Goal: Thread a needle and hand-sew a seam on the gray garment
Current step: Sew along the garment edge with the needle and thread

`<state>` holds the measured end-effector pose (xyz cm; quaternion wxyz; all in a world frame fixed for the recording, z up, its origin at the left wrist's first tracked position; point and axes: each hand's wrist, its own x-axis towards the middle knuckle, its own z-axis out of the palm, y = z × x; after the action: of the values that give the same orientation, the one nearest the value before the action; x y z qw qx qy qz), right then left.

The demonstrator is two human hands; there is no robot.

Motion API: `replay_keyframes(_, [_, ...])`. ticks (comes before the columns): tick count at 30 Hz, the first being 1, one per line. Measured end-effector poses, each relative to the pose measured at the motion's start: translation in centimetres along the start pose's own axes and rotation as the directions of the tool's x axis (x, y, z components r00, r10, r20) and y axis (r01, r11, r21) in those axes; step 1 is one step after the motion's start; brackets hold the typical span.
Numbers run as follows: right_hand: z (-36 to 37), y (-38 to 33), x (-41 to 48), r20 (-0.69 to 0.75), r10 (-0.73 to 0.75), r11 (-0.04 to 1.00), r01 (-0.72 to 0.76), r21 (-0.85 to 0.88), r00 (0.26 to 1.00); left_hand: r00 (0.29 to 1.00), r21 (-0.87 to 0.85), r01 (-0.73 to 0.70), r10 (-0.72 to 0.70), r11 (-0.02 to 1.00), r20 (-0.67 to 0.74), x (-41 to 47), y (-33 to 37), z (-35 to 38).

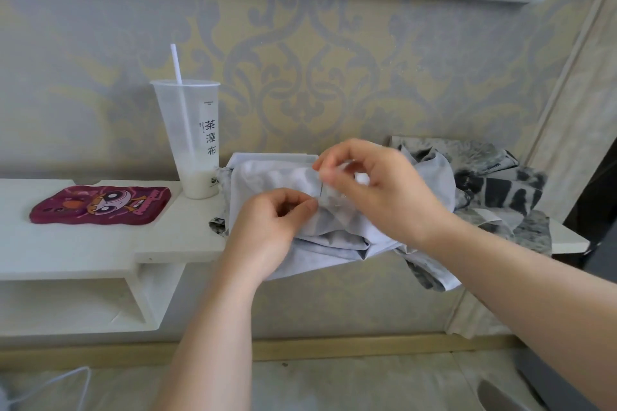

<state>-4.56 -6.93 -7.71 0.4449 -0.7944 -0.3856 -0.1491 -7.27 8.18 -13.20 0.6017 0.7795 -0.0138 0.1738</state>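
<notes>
head camera looks down on a white shelf (100, 243) fixed against a wall papered in a grey and yellow damask pattern. the gray garment (337, 230) lies bunched on the right part of the shelf, its pale inner side up, with mottled dark-and-grey folds spilling over the front edge and piled toward the right end. both bare forearms reach in from the bottom of the view and meet over the cloth.

the left hand (270, 227) rests on the garment with its fingers curled and thumb and forefinger pressed together on a ridge of fabric near the middle of the pile. the right hand (374, 183) sits just above and to the right, knuckles up, its thumb and forefinger closed in a fine pinch right at a short dark line on the same ridge; whether a needle or thread is between those fingertips is too small and blurred to tell. the two pinches are very near each other, almost touching.

a white box edge (270, 157) shows behind the cloth. to the left stands a tall clear plastic cup (190, 137) with a white straw and a little milky liquid at the bottom, just beside the garment. further left lies a maroon phone case (100, 205) with a cartoon face, flat on the shelf.
</notes>
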Motion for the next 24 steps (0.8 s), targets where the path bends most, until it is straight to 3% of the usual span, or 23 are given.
replay_keyframes(1, [-0.2,-0.9,0.1,-0.035,0.1,0.957,-0.086,0.278,0.994,1.0,0.029,-0.008,0.008,1.0,-0.012,0.0,-0.1,0.0])
replay_keyframes(2, [-0.5,-1.8,0.4,-0.046,0.205,0.814,-0.145,0.562,0.978,1.0,0.063,-0.017,0.018,0.998,-0.019,0.1,-0.2,0.1])
replay_keyframes(3, [-0.9,-2.6,0.5,0.003,0.3,0.591,-0.189,0.784,0.954,1.0,0.096,-0.023,0.025,0.995,-0.018,0.1,-0.1,0.1])
replay_keyframes(5, [-1.3,-4.1,0.4,0.21,0.368,0.2,-0.298,0.933,0.906,0.999,0.145,-0.032,0.033,0.989,-0.009,0.0,0.1,0.2])
replay_keyframes(6, [-1.4,-4.7,0.2,0.313,0.366,0.144,-0.386,0.911,0.876,0.999,0.156,-0.036,0.038,0.987,-0.011,0.0,0.2,0.2])
replay_keyframes(7, [-1.3,-4.8,-0.2,0.39,0.371,0.199,-0.482,0.853,0.843,0.999,0.153,-0.039,0.041,0.988,-0.012,-0.1,0.3,0.2])
replay_keyframes(8, [-1.0,-4.4,-0.6,0.428,0.395,0.351,-0.564,0.747,0.813,0.999,0.129,-0.036,0.038,0.991,-0.015,-0.1,0.3,0.1])
replay_keyframes(9, [-0.6,-3.6,-1.1,0.412,0.432,0.568,-0.597,0.566,0.802,0.999,0.09,-0.027,0.028,0.996,-0.018,-0.2,0.4,0.1])
replay_keyframes(10, [-0.1,-2.4,-1.6,0.332,0.466,0.764,-0.562,0.316,0.82,0.999,0.059,-0.022,0.024,0.998,-0.024,-0.2,0.5,0.1])
replay_keyframes(11, [0.3,-1.3,-1.8,0.231,0.45,0.876,-0.476,0.071,0.863,0.999,0.058,-0.027,0.029,0.998,-0.032,-0.2,0.5,0.1])
replay_keyframes(13, [0.9,0.2,-2.1,0.104,0.369,0.917,-0.343,-0.202,0.924,0.999,0.096,-0.035,0.038,0.995,-0.031,-0.3,0.4,0.0])
replay_keyframes(18, [1.5,1.3,-2.0,0.045,0.372,0.912,-0.356,-0.206,0.927,1.0,0.142,-0.025,0.026,0.99,-0.001,-0.4,0.3,-0.1])
replay_keyframes(21, [1.1,1.3,-1.7,0.045,0.383,0.919,-0.376,-0.117,0.923,0.999,0.126,-0.032,0.033,0.992,-0.008,-0.3,0.4,-0.1])
replay_keyframes(24, [0.2,0.3,-1.3,-0.012,0.353,0.917,-0.343,0.202,0.936,0.999,0.1,-0.024,0.026,0.995,-0.018,0.0,0.2,-0.2])
